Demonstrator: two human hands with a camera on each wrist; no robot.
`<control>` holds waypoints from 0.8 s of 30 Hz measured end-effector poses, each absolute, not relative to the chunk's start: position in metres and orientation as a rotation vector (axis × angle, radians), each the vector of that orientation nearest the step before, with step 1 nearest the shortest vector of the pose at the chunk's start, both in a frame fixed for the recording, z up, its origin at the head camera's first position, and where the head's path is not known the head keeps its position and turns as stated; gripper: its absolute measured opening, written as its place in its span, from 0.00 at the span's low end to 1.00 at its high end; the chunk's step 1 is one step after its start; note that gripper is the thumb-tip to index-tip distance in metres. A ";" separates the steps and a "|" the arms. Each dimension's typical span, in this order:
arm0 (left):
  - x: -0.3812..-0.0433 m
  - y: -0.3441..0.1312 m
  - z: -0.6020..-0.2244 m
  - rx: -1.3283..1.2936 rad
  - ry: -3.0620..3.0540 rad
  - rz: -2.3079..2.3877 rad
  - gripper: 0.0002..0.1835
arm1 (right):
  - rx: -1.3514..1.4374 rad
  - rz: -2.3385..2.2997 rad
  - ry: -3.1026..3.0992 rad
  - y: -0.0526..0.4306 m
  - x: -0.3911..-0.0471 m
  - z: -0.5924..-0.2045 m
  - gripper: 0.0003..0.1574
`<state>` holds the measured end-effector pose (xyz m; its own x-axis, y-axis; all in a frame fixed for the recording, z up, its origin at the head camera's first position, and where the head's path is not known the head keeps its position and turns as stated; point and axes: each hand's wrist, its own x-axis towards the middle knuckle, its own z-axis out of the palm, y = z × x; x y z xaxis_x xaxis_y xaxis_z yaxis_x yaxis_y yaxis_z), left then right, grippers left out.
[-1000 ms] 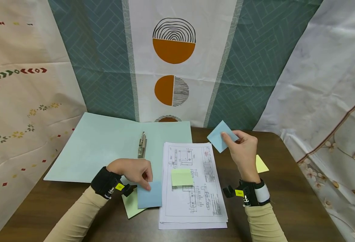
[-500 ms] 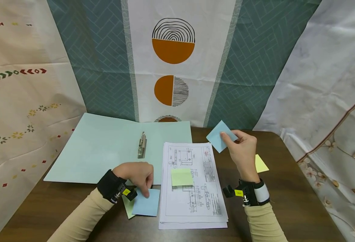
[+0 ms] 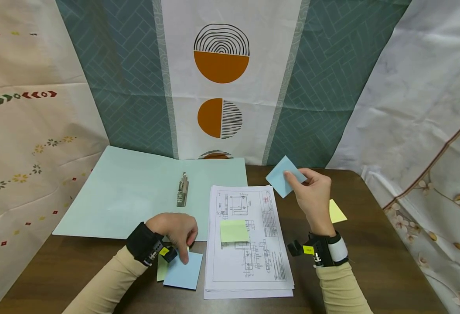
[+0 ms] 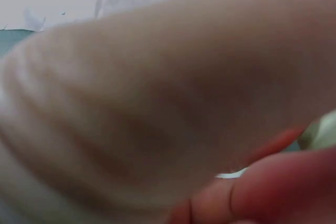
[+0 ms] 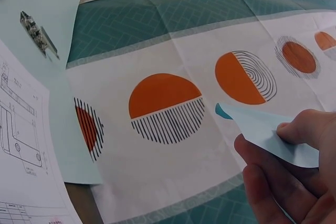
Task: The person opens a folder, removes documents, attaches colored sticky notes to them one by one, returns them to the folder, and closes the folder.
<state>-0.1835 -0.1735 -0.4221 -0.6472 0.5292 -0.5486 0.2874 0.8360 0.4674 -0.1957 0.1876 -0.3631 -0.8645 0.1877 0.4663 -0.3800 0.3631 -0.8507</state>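
A thin pale-blue paper square point(image 3: 281, 179), at one o'clock from the printed white sheets point(image 3: 230, 270), is pinched in the right grip point(image 3: 312, 196). At eight, the left grip point(image 3: 175, 229) touches a blue square note point(image 3: 185, 277) — pinching or pressing, I can't tell.

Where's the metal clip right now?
In the head view, the metal clip sits on the open pale-green folder, near its centre, to the left of the stack of printed drawings.

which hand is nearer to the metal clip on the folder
Left: the left hand is just this side of the metal clip; the right hand is farther away, to the clip's right.
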 end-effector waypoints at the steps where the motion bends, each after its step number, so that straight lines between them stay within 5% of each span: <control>1: -0.183 -0.173 -0.422 0.583 2.312 0.445 0.23 | 0.170 1.525 -2.137 0.187 -0.196 -0.363 0.09; 24: -0.196 -0.164 -0.375 0.871 2.939 0.829 0.13 | 0.189 1.483 -2.144 0.184 -0.195 -0.363 0.08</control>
<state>-0.1960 -0.1643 -0.3752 -0.8489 0.4989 0.1746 0.5166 0.7132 0.4738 -0.1950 0.1836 -0.3627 -0.8541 0.1750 0.4898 -0.3966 0.3901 -0.8310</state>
